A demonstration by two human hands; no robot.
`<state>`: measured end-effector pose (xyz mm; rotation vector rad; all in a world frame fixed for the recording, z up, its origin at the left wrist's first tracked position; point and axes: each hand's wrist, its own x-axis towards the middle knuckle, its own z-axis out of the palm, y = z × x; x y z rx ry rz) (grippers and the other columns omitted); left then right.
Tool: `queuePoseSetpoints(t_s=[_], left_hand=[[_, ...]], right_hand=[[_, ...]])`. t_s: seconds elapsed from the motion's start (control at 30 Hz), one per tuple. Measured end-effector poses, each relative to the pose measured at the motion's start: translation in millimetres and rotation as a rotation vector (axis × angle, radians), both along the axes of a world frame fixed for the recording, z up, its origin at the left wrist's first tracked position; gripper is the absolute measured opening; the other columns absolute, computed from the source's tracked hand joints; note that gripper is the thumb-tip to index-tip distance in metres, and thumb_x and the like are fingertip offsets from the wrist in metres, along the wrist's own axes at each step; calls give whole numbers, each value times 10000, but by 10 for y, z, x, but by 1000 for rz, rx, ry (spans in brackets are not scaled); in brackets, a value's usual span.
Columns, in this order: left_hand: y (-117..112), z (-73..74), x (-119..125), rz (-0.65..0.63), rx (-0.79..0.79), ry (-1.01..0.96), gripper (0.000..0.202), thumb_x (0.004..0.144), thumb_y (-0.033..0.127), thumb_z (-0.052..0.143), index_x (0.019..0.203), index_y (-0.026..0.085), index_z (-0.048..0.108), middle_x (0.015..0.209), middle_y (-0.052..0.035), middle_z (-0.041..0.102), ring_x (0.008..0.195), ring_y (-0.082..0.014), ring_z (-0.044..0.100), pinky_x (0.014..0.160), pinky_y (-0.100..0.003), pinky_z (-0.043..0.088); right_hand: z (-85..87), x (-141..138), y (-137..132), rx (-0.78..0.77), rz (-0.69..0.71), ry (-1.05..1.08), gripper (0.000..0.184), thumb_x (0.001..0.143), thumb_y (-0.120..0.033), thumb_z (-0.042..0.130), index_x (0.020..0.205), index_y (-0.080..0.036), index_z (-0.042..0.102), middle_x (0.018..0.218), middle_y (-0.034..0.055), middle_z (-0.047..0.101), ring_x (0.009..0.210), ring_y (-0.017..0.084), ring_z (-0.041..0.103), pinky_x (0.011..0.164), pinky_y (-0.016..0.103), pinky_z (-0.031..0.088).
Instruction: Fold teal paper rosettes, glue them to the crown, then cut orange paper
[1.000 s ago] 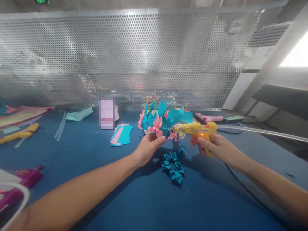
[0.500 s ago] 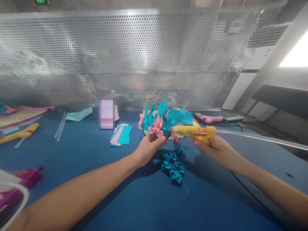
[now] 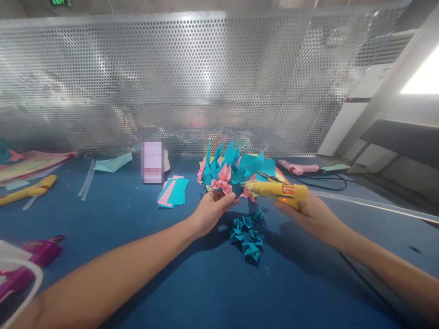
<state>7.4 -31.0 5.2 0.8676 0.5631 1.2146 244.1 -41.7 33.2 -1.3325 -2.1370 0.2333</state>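
Note:
My left hand [image 3: 216, 208] grips the lower edge of a folded-paper origami piece [image 3: 230, 165], its thumb at the front. The piece has tall blue points and pink paper flowers [image 3: 224, 180] round its lower part, and is held above the table. In my right hand [image 3: 310, 212] is a yellow hot glue gun [image 3: 277, 189], fingers wrapped round the handle. Its nozzle points left, at or very near the blue paper beside the front pink flower; contact is not clear. Several small blue folded-paper pieces [image 3: 251, 235] lie on the table below.
Pink and blue paper strips [image 3: 174, 192] lie left of the piece, near a blurred-out upright object [image 3: 152, 161]. A second yellow glue gun [image 3: 29, 189] and a purple tool [image 3: 37, 256] are at left. A pink glue gun [image 3: 298, 167] with a black cable lies back right. Perforated metal panel [image 3: 206, 82] behind.
The glue gun has shifted slightly and tilted a little, its nozzle lower against the blue paper. My left hand and the origami piece are almost where they were.

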Motion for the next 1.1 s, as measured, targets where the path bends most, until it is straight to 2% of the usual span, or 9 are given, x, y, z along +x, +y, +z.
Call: queuePoseSetpoints(t_s=[0.2,0.33,0.4,0.6,0.77,0.93,1.1], left_hand=[[4,-9,-8,5,-11,-16,179,631,208,786,676,118,638,726,-5,626,767,-125,615,950,-348,434],[20,-35,-10,2,-7,-8,171,651,210,775,719,113,653,786,-24,650,805,-130,618,950,-336,435],[26,-43,-10,-4,-7,-12,166,655,211,773,712,111,653,789,-25,654,810,-129,621,949,-324,437],[24,-26,-5,-2,-20,-25,165,643,200,780,686,107,650,759,-22,651,804,-132,628,946,-317,440],[24,-25,10,0,-23,-21,170,636,199,784,677,108,647,747,-19,643,796,-134,628,947,-322,441],[27,-30,10,-2,-25,-24,172,639,199,782,653,111,635,702,-3,617,786,-129,624,941,-318,446],[14,-15,7,2,-18,-4,180,633,217,787,651,122,635,710,-3,621,787,-132,625,941,-318,440]], right_hand=[[-22,0,-3,100,-16,-166,433,852,-548,381,646,-220,574,538,43,550,517,213,538,503,337,428],[3,-10,-31,182,82,-144,331,863,-464,425,837,-210,635,833,96,652,789,276,610,701,393,482],[16,-17,-44,194,103,-141,293,866,-434,440,881,-213,633,891,98,654,825,280,609,733,398,482],[7,-5,-23,174,123,-130,300,869,-452,436,873,-221,627,927,89,658,848,272,611,744,402,494],[-18,24,11,167,99,-162,362,872,-473,401,810,-213,646,820,80,676,818,269,621,723,400,505],[-11,26,6,214,81,-193,333,866,-447,414,779,-208,628,756,79,656,761,260,621,704,382,496],[-19,15,-7,293,68,-239,303,871,-438,411,819,-215,610,820,84,656,779,250,610,696,360,475]])
